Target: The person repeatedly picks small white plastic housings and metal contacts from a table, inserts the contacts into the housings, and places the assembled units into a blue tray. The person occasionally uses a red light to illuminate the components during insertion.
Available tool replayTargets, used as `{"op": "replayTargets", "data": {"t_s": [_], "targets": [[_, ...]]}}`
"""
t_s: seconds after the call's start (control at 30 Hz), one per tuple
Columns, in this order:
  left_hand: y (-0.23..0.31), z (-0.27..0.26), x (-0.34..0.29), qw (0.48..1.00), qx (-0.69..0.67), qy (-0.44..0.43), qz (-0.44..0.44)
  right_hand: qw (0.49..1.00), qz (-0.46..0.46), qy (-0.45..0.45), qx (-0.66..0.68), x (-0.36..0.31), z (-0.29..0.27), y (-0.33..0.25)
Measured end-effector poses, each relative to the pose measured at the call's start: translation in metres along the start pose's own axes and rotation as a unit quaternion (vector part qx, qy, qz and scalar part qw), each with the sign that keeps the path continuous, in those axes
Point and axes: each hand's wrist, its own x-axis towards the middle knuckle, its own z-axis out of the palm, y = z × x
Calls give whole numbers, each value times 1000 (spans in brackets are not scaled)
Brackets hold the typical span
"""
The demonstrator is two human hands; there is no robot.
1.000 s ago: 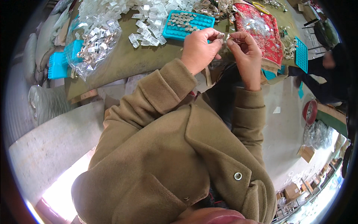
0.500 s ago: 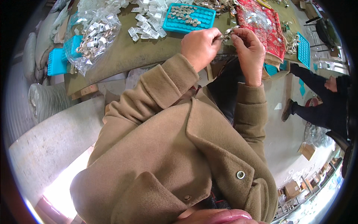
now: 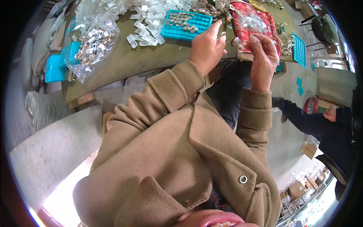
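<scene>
My left hand [image 3: 207,51] is just in front of the blue tray [image 3: 177,34], its index finger stretched forward. A small silvery piece [image 3: 223,34] shows between that finger and the thumb; its kind is too small to tell. To the right, my right hand [image 3: 264,56] is held above the table's front edge, thumb and fingers pinched together. What they pinch is hidden. Beside those fingertips, a small shiny linked piece [image 3: 237,42] shows against the red patterned cloth [image 3: 236,19]. Round silvery discs [image 3: 180,17] sit in part of the tray's hollows.
Clear plastic pieces [image 3: 145,32] are heaped left of the tray on the table [image 3: 124,53]. A clear bag [image 3: 92,45] of small parts lies at the left edge, near blue trays [image 3: 55,70]. Another blue tray [image 3: 299,51] is at the right. A person in dark clothes [image 3: 317,123] is on the right.
My hands, close together before, have come apart; the right one has moved slightly right and nearer me. The view has shifted a little. The other person's legs have changed position.
</scene>
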Motion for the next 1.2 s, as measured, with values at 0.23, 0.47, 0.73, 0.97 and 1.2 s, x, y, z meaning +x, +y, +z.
{"op": "replayTargets", "data": {"t_s": [0.23,0.47,0.73,0.97,1.2], "targets": [[19,-23,-15,968,-223,-97,-62,990,108,-93,-13,-16,5,-14],[36,-56,-14,905,-317,-163,-234,982,67,-145,-101,-25,28,-28],[36,-85,-24,901,-351,-161,-197,970,-20,-190,-148,-35,51,-23],[22,-123,-31,777,-490,-258,-299,951,4,-249,-181,-52,67,-36],[11,-137,-51,782,-495,-207,-316,941,-76,-215,-248,-59,86,-32]]}}
